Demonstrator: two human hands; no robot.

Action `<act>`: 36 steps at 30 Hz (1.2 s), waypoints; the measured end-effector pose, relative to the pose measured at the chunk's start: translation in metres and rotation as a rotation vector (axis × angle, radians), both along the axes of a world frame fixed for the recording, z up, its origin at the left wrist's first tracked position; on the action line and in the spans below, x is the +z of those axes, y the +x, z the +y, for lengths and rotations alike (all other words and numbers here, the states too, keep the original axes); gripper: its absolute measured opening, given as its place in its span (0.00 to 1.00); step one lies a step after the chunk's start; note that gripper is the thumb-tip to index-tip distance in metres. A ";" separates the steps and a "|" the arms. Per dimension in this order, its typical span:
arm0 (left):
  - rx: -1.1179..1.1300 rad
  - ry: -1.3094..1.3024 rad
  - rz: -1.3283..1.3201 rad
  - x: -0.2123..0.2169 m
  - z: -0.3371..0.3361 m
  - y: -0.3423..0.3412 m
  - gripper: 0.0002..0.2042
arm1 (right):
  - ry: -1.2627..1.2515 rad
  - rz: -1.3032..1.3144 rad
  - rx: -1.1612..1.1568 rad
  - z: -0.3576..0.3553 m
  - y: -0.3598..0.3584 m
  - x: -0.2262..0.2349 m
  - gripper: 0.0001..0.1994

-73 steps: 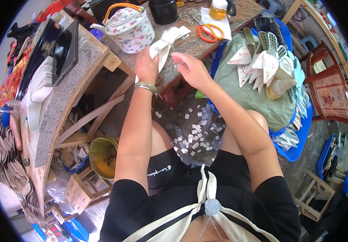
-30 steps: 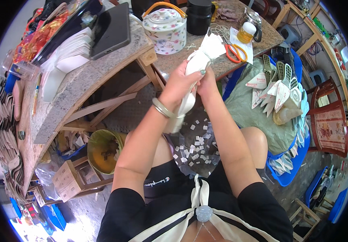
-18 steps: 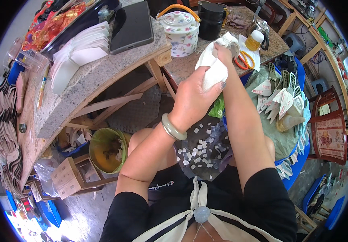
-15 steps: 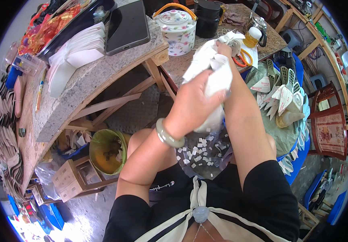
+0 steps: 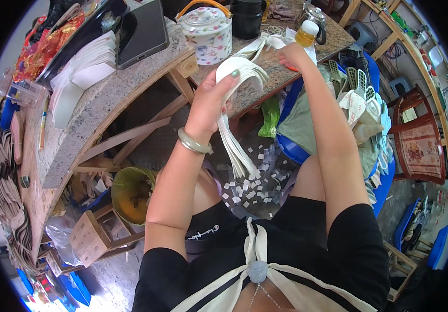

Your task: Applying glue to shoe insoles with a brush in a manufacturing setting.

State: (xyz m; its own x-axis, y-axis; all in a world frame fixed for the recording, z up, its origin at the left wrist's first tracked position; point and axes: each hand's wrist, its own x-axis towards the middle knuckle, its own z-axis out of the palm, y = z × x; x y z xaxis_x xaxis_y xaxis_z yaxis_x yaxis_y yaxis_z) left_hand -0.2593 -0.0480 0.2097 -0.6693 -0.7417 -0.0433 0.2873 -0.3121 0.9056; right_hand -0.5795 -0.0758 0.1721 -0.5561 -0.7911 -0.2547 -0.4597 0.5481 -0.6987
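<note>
My left hand (image 5: 209, 104) is closed around a bundle of long, thin white strips (image 5: 234, 148), thumb on top. The upper ends curl over to the right, and the lower ends fan out and hang over my lap. Over the granite table, my right hand (image 5: 293, 55) reaches out with its fingers bent down. Just under those fingers shows the orange handle of scissors (image 5: 291, 67); whether I grip it is hidden. Beside that hand lies a tangle of pale string (image 5: 275, 40).
Left of the string stand a floral lidded pot (image 5: 206, 36) and a black canister (image 5: 247, 20); behind my right hand is a bottle of yellow liquid (image 5: 306, 35). A phone (image 5: 142, 36) lies on the left table. White scraps (image 5: 245, 190) litter below, near a bin (image 5: 130, 195).
My hands have come apart: the left moved leftward with the white bundle, which now hangs down. My right arm has swung to the scissors. The view has shifted slightly.
</note>
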 end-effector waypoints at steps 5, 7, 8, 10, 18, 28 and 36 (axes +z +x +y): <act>0.046 0.093 0.068 -0.009 -0.007 0.012 0.08 | -0.607 -0.278 0.123 0.081 0.093 0.028 0.11; 0.198 -0.048 -0.148 -0.010 0.005 0.009 0.12 | -0.573 -0.468 0.273 0.126 0.131 0.036 0.17; 0.184 -0.149 -0.196 -0.006 0.023 -0.001 0.12 | -0.483 -0.484 0.267 0.141 0.143 0.029 0.18; 0.037 -0.147 -0.186 -0.013 0.049 -0.008 0.12 | -0.477 -0.685 0.221 0.159 0.162 0.009 0.18; -0.020 -0.225 -0.166 -0.031 0.137 0.020 0.21 | -0.785 -1.117 0.119 0.189 0.193 0.018 0.15; -0.098 -0.764 -0.955 -0.037 0.139 0.088 0.27 | -0.801 -1.134 -0.085 0.207 0.139 -0.045 0.12; 0.366 -1.240 -0.821 -0.026 0.014 0.012 0.20 | -0.853 -0.840 -0.020 0.096 0.069 0.010 0.10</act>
